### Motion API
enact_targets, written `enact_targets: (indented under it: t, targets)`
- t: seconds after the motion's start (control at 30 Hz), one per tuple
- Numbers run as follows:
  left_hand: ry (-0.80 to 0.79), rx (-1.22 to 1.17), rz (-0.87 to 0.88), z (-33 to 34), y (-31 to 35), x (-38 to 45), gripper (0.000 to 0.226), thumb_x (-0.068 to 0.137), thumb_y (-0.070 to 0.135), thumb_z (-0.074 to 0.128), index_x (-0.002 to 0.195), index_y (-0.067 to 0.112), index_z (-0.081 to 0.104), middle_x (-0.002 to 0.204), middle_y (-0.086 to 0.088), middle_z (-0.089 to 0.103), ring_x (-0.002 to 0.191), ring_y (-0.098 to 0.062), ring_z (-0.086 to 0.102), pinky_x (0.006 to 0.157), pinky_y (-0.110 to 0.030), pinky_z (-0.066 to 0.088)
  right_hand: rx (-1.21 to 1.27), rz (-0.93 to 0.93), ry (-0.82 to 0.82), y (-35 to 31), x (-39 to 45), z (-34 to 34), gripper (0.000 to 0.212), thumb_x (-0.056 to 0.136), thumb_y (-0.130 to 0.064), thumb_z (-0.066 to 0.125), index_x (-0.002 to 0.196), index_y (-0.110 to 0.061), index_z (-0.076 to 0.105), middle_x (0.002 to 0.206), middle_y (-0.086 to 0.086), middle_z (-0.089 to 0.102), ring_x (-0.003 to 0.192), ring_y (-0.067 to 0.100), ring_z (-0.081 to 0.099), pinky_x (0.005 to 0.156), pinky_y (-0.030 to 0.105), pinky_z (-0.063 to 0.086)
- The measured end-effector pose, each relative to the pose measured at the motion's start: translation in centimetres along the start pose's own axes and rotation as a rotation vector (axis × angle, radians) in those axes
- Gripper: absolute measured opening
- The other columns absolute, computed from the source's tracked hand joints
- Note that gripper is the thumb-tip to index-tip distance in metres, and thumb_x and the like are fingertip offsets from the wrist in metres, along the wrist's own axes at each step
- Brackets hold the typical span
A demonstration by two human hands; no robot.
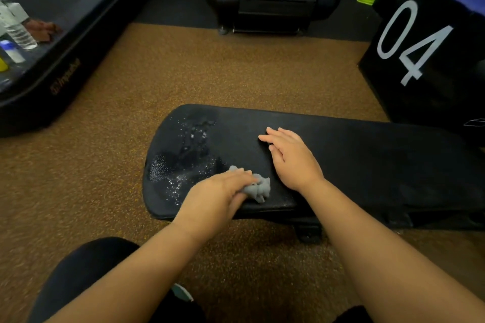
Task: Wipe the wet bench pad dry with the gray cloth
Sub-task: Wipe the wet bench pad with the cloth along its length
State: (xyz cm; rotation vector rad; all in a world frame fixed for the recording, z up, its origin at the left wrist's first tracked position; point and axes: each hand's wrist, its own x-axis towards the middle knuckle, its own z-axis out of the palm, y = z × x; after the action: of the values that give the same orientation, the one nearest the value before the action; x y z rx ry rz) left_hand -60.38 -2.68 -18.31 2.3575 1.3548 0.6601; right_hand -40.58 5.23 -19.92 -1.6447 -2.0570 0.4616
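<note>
Gray cloth (258, 187) under L hand (215, 195) fingers (242, 178)

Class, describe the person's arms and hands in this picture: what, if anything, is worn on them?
Both forearms are bare, with no sleeves in view. The left hand and right hand wear no gloves, and no rings, watch or wristbands are visible.

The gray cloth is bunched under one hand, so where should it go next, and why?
Probably sweep the gray cloth under the left hand away from the body and leftward: droplets still glisten across that end of the bench pad, while the right hand rests flat, steadying it.
</note>
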Motion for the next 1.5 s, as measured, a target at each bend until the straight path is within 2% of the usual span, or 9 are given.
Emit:
enact_targets:
  t: [0.07, 0.17, 0.4, 0.63, 0.83, 1.03, 1.27, 1.37, 1.5]
  targets:
    - [0.086, -0.032, -0.081, 1.0, 1.4, -0.1, 0.032, 0.082, 0.012, 0.067, 0.112, 0.023, 0.068, 0.116, 0.005, 0.068, 0.112, -0.011, 0.061, 0.1, -0.018, 0.039, 0.004, 0.005, 0.002, -0.1, 0.1, 0.0, 0.035, 0.098, -0.019, 0.039, 0.125, -0.034, 0.054, 0.142, -0.016, 0.044, 0.136, 0.003, 0.023, 0.106, 0.024, 0.021]
    - [0.106, 0.025, 0.032, 2.7, 3.7, -0.7, 0.031, 0.078, 0.013, 0.063, 0.107, 0.02, 0.069, 0.112, 0.003, 0.069, 0.109, -0.01, 0.061, 0.105, -0.024, 0.038, 0.003, 0.002, 0.015, 0.0, 0.2, 0.1, 0.035, 0.097, -0.019, 0.039, 0.124, -0.035, 0.055, 0.14, -0.016, 0.045, 0.136, 0.002, 0.024, 0.107, 0.025, 0.022]
    - [-0.075, 0.099, 0.222, 0.9, 0.0, -2.1, 0.034, 0.083, 0.024, 0.049, 0.111, 0.021, 0.069, 0.12, 0.003, 0.066, 0.114, -0.012, 0.06, 0.106, -0.023, 0.036, -0.001, 0.0, -0.004, 0.1, -0.1, 0.0, 0.034, 0.099, -0.021, 0.039, 0.125, -0.035, 0.054, 0.142, -0.017, 0.043, 0.137, 0.003, 0.022, 0.105, 0.021, 0.02]
    - [0.105, 0.059, -0.026, 1.1, 1.1, -2.0, 0.035, 0.082, 0.023, 0.046, 0.107, 0.021, 0.069, 0.113, 0.005, 0.069, 0.108, -0.012, 0.063, 0.1, -0.023, 0.043, 0.005, 0.001, 0.008, -0.1, -0.1, 0.0, 0.034, 0.098, -0.019, 0.039, 0.124, -0.034, 0.056, 0.141, -0.015, 0.045, 0.136, 0.004, 0.024, 0.105, 0.021, 0.019]
    - [-0.013, 0.091, 0.178, 0.0, -1.0, -3.6, 0.033, 0.085, 0.024, 0.05, 0.112, 0.021, 0.068, 0.12, 0.003, 0.067, 0.114, -0.012, 0.061, 0.097, -0.03, 0.049, -0.004, 0.005, -0.005, -0.1, -0.2, -0.2, 0.035, 0.098, -0.019, 0.039, 0.125, -0.033, 0.055, 0.141, -0.015, 0.044, 0.137, 0.004, 0.024, 0.105, 0.02, 0.018]
    - [0.177, 0.016, -0.077, -0.7, -1.7, -1.1, 0.028, 0.082, 0.018, 0.053, 0.104, 0.017, 0.07, 0.109, 0.0, 0.071, 0.106, -0.008, 0.057, 0.1, -0.002, 0.023, 0.002, 0.007, 0.007, -0.1, -0.1, 0.0, 0.034, 0.098, -0.019, 0.04, 0.125, -0.033, 0.056, 0.141, -0.014, 0.045, 0.137, 0.005, 0.025, 0.109, 0.028, 0.023]
    - [0.107, 0.07, 0.014, -0.9, -2.2, -1.9, 0.034, 0.082, 0.024, 0.045, 0.107, 0.025, 0.068, 0.111, 0.003, 0.07, 0.105, -0.011, 0.063, 0.091, -0.018, 0.042, 0.026, 0.023, 0.008, 0.0, -0.2, 0.0, 0.034, 0.098, -0.02, 0.041, 0.123, -0.038, 0.055, 0.14, -0.018, 0.045, 0.136, 0.001, 0.024, 0.109, 0.029, 0.024]
    - [0.135, 0.085, -0.156, -1.4, -3.6, 0.7, 0.031, 0.088, 0.019, 0.05, 0.113, 0.02, 0.067, 0.119, -0.003, 0.067, 0.114, -0.019, 0.061, 0.095, -0.025, 0.044, 0.037, 0.032, 0.016, -0.2, -0.2, 0.0, 0.034, 0.098, -0.02, 0.041, 0.123, -0.038, 0.055, 0.14, -0.018, 0.045, 0.136, 0.001, 0.024, 0.109, 0.029, 0.024]
    - [0.19, 0.028, -0.151, -0.5, -2.2, 0.6, 0.027, 0.086, 0.022, 0.049, 0.107, 0.028, 0.065, 0.107, 0.001, 0.071, 0.102, -0.013, 0.062, 0.088, -0.02, 0.041, 0.032, 0.032, 0.014, -0.2, -0.1, 0.0, 0.034, 0.098, -0.021, 0.041, 0.122, -0.04, 0.055, 0.14, -0.019, 0.045, 0.136, 0.0, 0.024, 0.111, 0.036, 0.027]
